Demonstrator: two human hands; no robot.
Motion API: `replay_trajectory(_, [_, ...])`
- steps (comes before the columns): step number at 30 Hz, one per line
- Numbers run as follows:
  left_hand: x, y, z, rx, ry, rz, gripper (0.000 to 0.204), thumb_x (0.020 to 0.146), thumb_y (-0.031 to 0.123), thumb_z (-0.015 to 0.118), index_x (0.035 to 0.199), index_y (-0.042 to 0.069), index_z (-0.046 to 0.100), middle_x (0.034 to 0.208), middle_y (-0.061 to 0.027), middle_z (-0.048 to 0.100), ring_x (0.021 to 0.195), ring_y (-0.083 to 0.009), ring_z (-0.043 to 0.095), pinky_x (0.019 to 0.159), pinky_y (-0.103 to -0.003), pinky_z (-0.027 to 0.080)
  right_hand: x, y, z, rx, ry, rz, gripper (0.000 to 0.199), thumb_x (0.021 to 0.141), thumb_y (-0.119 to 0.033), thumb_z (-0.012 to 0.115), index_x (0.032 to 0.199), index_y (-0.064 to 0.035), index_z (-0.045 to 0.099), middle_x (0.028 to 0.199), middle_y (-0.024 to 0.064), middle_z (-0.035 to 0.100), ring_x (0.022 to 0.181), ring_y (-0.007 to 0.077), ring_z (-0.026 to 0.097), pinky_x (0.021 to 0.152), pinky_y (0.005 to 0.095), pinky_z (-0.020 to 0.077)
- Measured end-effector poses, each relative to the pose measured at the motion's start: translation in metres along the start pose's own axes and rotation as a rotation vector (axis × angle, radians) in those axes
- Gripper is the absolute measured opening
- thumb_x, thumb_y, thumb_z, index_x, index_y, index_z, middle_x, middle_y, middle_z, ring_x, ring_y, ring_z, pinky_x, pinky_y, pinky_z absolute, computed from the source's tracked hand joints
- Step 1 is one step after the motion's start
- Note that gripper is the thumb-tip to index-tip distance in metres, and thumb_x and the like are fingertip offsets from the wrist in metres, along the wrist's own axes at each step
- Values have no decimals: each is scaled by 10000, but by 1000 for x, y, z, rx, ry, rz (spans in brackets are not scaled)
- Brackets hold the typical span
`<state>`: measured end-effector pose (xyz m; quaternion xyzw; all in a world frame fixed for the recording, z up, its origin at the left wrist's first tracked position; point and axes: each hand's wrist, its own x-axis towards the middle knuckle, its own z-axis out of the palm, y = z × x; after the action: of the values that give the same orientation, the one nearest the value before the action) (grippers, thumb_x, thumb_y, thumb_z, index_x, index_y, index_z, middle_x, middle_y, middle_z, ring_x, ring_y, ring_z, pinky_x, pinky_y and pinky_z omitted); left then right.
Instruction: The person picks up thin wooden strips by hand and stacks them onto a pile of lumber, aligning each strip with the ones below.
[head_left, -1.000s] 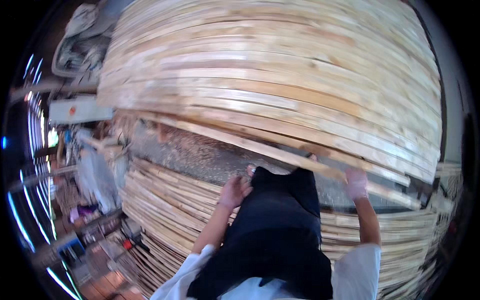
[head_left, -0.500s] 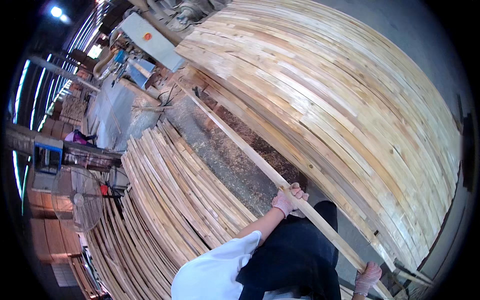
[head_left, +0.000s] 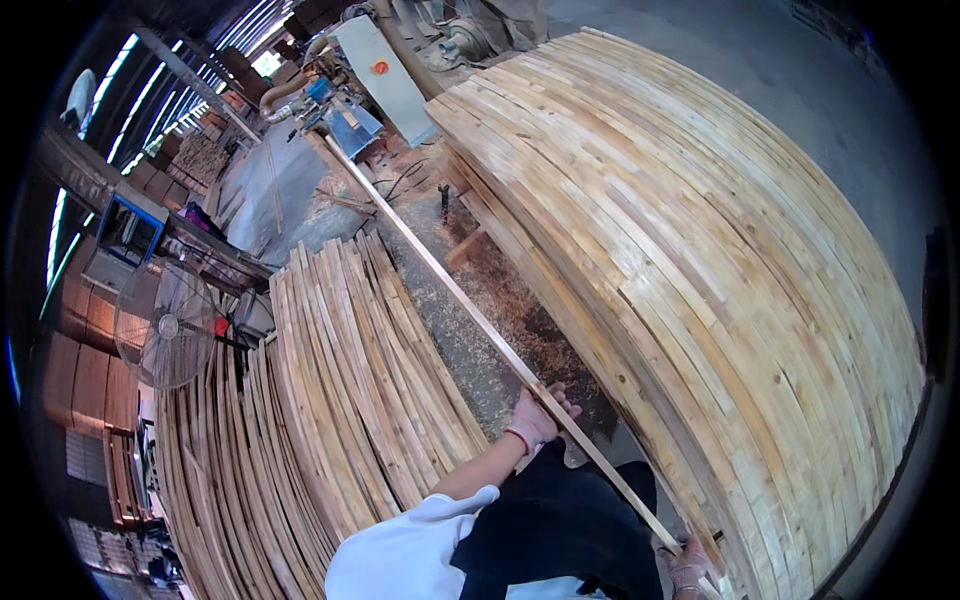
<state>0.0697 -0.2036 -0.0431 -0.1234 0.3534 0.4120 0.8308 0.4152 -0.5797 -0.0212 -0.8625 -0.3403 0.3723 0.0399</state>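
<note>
A long, thin wooden strip [head_left: 452,287] runs diagonally across the view, from near the machine at the far end down past my legs. My left hand [head_left: 535,415], in a pale pinkish work glove, is wrapped round its nearer half, with the thumb and fingertips showing on the far side. Lower right, my right hand [head_left: 688,567], gloved alike, grips the strip close to its near end; part of that hand is cut off by the lower edge. The strip is held above the floor, between two stacks of wood.
To the right stands a broad, high stack of pale strips [head_left: 690,260]. A lower stack of strips [head_left: 350,370] lies on the left, beside a round fan [head_left: 168,325]. A grey cabinet with a red knob [head_left: 385,85] stands far off. Sawdust covers the floor [head_left: 480,300] between.
The view has shifted, so the surroundings sit farther right and lower. The strip has rolled to show a narrower face, and its far end now appears near the machine. Both hands keep hold.
</note>
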Motion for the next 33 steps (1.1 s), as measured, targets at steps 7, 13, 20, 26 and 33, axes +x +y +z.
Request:
replay_trajectory(7, [10,-12,-10,236,98,49,344,1010,332,545,1148,24,606,1093,-146,674,1045,-353,638,962,-550,506,62,-134,-29,4,-289,-163,582,723,-564,737,967,-36,732,895,183,727,877,341,700,805,416,537])
replay_trajectory(13, [20,-10,-35,215,206,72,303,997,146,556,1251,-17,586,1213,-165,639,1164,-359,594,1079,-525,440,59,-180,-19,-45,-64,-421,549,743,-595,719,825,-53,733,723,197,672,740,337,680,684,446,514])
replay_trajectory(20, [2,37,-23,422,116,50,283,966,133,596,1219,11,623,1165,-159,661,1061,-326,647,929,-487,549,64,-182,16,118,-84,-410,539,722,-575,784,954,-92,725,883,141,722,829,326,692,764,424,542])
replay_trajectory(26, [40,202,68,433,147,326,216,968,145,571,1116,6,644,1036,-137,709,942,-298,699,842,-449,597,28,-114,-12,156,148,-611,643,664,-444,856,1132,-60,638,859,147,692,833,339,688,736,438,540])
replay_trajectory(33, [82,301,118,371,96,486,200,963,166,580,1071,14,656,957,-129,698,879,-299,686,810,-468,585,-61,-113,-67,-231,103,-243,639,777,-516,752,1246,-104,615,1037,170,680,914,341,671,776,460,542])
